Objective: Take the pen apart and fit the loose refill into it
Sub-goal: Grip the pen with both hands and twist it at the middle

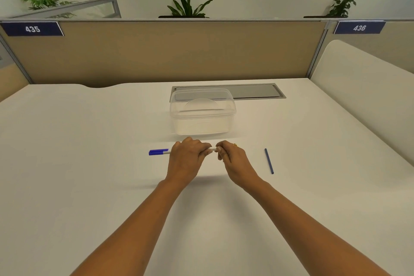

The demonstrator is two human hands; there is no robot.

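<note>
Two bare forearms reach forward over the white counter (89, 163). The left hand (187, 157) is curled round the pale barrel of the pen (158, 152), which is held level just above the surface; its blue capped end sticks out to the left of the fist. The right hand (233, 158) pinches the pen's other end with curled fingertips, the two hands almost touching. To the right, well apart from them, the loose blue refill (269, 161) lies flat on the counter. Just beyond the hands stands a clear lidded plastic box (202, 114), with a grey inset panel (257, 91) behind it and a tan partition (168, 51) at the back
</note>
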